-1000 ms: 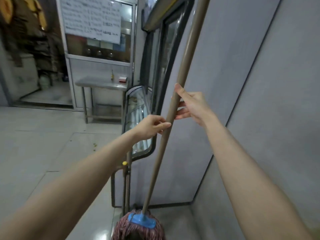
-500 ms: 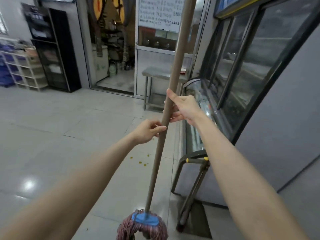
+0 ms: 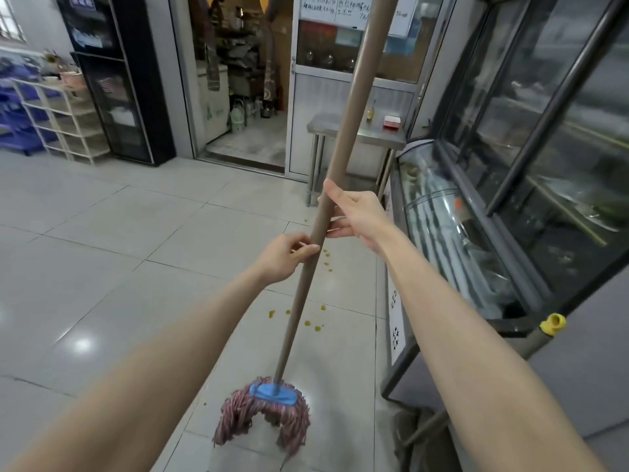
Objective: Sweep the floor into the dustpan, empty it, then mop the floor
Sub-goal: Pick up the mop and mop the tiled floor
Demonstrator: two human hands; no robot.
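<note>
A pale shelving rack point(image 3: 64, 124) stands at the far left against the back wall, with a tall dark cabinet point(image 3: 115, 97) just beside it and an open doorway point(image 3: 238, 97) further along. Light grey floor tiles point(image 3: 102, 250) fill the left and middle of the view. Two bare forearms reach forward from the bottom edge. The left hand point(image 3: 286, 257) grips the brown mop handle point(image 3: 337, 158), its fingers curled round it and the thumb laid across the front. The handle slants up to the right and out of the top of the view. Its lower end meets a blue clamp point(image 3: 274, 394) on the reddish string mop head point(image 3: 265, 413), which is low in the centre, down at the tiles. Small yellow spots point(image 3: 313, 325) lie scattered on the floor near the handle. The right hand point(image 3: 357, 216) grips the handle just above the left, thumb pointing up along it. Behind stands a steel table point(image 3: 357, 134). A glass display case point(image 3: 442, 233) runs along the right side.
</note>
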